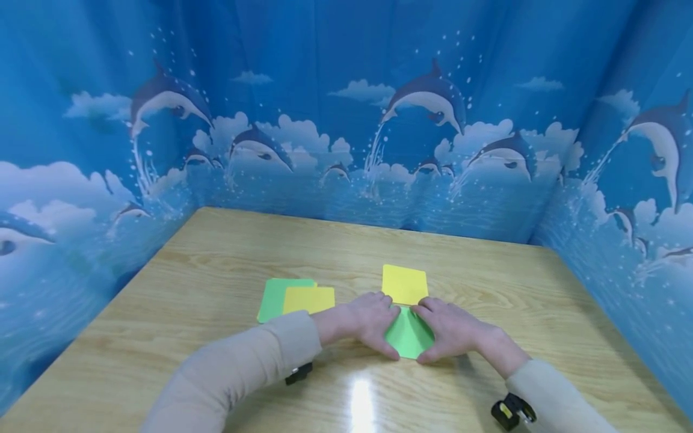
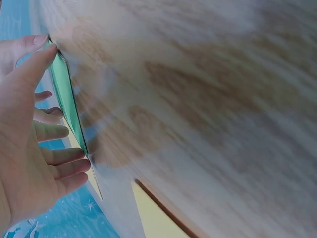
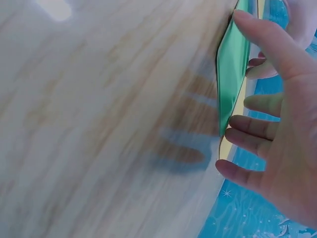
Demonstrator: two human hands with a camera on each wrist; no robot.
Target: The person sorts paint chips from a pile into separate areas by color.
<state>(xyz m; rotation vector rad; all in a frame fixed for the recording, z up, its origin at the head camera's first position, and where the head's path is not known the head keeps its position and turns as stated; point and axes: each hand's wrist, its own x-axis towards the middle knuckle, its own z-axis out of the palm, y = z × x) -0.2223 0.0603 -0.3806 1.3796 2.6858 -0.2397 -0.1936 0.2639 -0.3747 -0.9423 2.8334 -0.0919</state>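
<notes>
A green square of paper or thin card (image 1: 408, 338) lies on the wooden table in front of me, its surface shaded as though slightly bent. Along its left side is my left hand (image 1: 373, 322), thumb at the near corner and fingers toward the far one. My right hand (image 1: 450, 328) mirrors this on the right side. Both wrist views show the fingers fairly straight and spread, with tips touching the green square's edges (image 2: 63, 84). Just beyond it lies a yellow square (image 1: 404, 284), close to the fingertips of both hands.
Left of my left hand, another yellow square (image 1: 310, 298) overlaps a green one (image 1: 273, 298) on the wooden table (image 1: 216, 252). A blue curtain (image 1: 325, 198) printed with dolphins surrounds the table's back and sides.
</notes>
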